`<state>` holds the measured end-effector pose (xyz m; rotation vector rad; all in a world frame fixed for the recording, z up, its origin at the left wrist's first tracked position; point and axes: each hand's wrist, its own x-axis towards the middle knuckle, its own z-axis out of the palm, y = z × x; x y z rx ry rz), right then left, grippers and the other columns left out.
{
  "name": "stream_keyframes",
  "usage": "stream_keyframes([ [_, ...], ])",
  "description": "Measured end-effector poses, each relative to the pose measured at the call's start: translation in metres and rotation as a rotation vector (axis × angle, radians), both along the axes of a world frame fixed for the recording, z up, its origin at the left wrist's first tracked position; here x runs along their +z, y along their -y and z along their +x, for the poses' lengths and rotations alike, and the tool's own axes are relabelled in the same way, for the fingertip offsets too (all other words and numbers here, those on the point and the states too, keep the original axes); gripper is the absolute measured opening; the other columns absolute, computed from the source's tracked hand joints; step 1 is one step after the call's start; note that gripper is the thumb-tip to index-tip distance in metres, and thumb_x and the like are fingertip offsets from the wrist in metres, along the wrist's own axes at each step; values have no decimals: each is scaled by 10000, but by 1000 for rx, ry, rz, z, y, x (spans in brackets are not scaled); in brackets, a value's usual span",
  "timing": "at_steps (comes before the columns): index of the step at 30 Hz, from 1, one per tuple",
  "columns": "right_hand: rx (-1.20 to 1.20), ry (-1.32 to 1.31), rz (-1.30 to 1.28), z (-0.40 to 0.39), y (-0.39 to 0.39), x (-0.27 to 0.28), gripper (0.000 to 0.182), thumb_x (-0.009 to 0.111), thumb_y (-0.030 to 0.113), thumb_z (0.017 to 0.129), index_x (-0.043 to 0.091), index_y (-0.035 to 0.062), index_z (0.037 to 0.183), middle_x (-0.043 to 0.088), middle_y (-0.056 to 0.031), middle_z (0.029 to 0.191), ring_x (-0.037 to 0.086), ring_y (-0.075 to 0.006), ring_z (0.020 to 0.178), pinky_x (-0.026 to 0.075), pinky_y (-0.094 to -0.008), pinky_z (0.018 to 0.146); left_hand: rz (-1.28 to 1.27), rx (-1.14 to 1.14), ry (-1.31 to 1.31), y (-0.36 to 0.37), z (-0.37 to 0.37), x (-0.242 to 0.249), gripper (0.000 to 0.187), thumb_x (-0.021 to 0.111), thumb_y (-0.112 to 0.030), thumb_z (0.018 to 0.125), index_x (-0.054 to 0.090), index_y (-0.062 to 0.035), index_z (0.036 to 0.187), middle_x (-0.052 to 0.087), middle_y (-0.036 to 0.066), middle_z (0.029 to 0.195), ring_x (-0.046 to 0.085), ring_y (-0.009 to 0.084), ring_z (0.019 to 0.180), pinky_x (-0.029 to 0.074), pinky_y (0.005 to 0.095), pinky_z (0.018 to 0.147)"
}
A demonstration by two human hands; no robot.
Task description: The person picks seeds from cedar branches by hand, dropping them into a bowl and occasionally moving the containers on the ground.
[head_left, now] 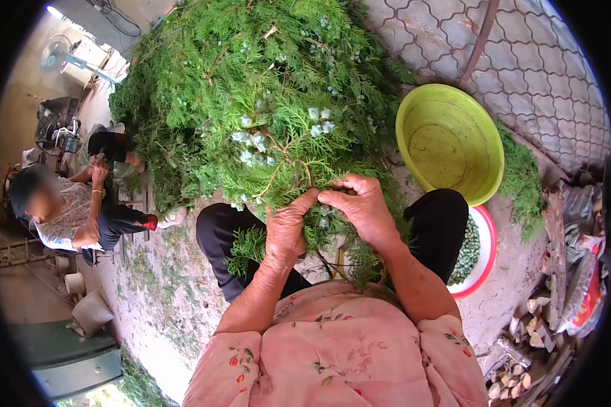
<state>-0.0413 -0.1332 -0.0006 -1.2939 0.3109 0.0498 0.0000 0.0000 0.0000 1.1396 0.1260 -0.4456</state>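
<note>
A leafy green branch [288, 159] with pale blue-green cones [319, 122] lies across my lap, in front of a large heap of similar branches [204, 74]. My left hand [288, 227] is closed around part of the branch, its thumb and fingertips pressed together near a stem. Just to the right, my right hand [363, 210] pinches at the same spot, its fingertips almost touching those of my left hand. What lies between the right fingertips is too small to make out. Foliage also shows below both hands, between my knees.
A yellow-green basin [451, 146] stands at the right. Below it, a red-rimmed white basin [485, 251] holds green cones, partly behind my knee. Another person [68, 203] sits at the left. Firewood [523, 359] is piled at the lower right.
</note>
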Motion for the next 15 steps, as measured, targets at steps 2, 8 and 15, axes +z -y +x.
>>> stream_keyframes([
  [2, -159, 196, -54, 1, -3, -10, 182, 704, 80, 736, 628, -6, 876, 591, -17, 682, 473, -54, 521, 364, -186, 449, -26, 94, 19, 6, -3, 7, 303, 666, 18, 731, 588, -27, 1020, 627, 66, 917, 586, 159, 831, 468, 300, 780],
  [8, -231, 106, 437, -5, 15, 2, 104, 627, 39, 786, 578, 5, 872, 554, -9, 649, 478, -73, 515, 364, -215, 445, -36, 109, -50, 6, -1, 4, 293, 666, -59, 764, 566, -47, 1040, 607, 66, 961, 582, 188, 837, 485, 336, 772],
  [15, -22, 69, 413, -9, 17, -12, 138, 621, 121, 842, 581, 0, 895, 526, -7, 671, 448, -62, 496, 329, -204, 416, -71, 86, -166, -6, 7, -10, 213, 648, -51, 779, 591, -13, 981, 634, 86, 884, 608, 196, 792, 508, 327, 734],
])
